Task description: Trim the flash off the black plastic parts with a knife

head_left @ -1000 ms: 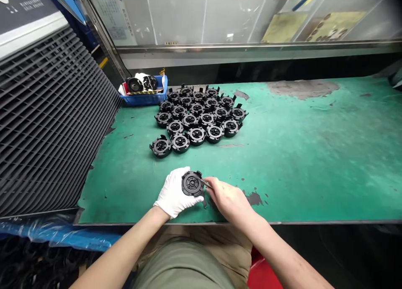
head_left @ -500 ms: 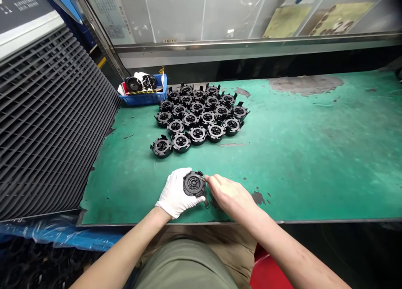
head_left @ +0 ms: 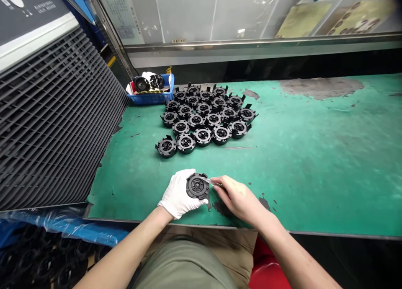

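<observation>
White-gloved left grip (head_left: 181, 195) is clasping a round black part (head_left: 197, 187), lower centre of frame. Bare right grip (head_left: 240, 197) is pinching a slim tool (head_left: 211, 181); any slip could be scratching the part.

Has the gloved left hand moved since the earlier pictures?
No, not noticeably: judged against the unheld front-left disc, the left hand keeps its place, lower and slightly right in view. The camera view itself shifted.

The green bench (head_left: 314, 159) is brightly lit, while small glare spots mark the grey panel (head_left: 194, 16).
</observation>
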Motion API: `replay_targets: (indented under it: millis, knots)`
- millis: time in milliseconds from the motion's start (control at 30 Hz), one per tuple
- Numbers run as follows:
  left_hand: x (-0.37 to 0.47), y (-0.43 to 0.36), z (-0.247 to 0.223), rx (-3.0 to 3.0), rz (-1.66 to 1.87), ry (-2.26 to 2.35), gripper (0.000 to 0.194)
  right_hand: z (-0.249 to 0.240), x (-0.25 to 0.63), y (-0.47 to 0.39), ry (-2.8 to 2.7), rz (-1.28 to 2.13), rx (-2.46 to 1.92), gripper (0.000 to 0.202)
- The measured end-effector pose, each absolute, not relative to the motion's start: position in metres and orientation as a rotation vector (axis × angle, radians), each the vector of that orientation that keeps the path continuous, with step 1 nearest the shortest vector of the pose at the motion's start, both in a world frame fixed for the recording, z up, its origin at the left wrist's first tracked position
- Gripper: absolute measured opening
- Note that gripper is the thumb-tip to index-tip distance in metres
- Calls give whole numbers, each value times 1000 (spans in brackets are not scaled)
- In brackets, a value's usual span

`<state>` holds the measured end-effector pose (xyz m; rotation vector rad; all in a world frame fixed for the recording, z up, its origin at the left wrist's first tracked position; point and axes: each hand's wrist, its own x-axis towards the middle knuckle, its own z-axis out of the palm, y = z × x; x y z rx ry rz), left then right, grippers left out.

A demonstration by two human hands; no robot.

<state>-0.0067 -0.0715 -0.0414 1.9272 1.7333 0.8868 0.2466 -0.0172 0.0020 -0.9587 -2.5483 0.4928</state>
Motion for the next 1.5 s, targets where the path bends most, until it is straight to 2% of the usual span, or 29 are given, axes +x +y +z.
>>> replay_targets:
  millis: [367, 567, 767, 1133, 1500]
  knots:
    - [-4, -69, -33, 1918, 875, 1759, 102, 7, 238, -34, -2590, 5, -910, 30]
    - [-2, -65, -21, 1908, 863, 1663, 74, 13, 243, -26, -2671, 55, -869, 33]
    - [-4, -68, -27, 1872, 879, 1715, 93, 12, 247, -17, -2674, 81, -834, 30]
    - [-5, -68, -31, 1870, 888, 1710, 93, 11, 245, -19, -2695, 33, -864, 27]
    - [-2, -66, -25, 1871, 899, 1710, 91, -1, 242, -36, -2458, 170, -1003, 29]
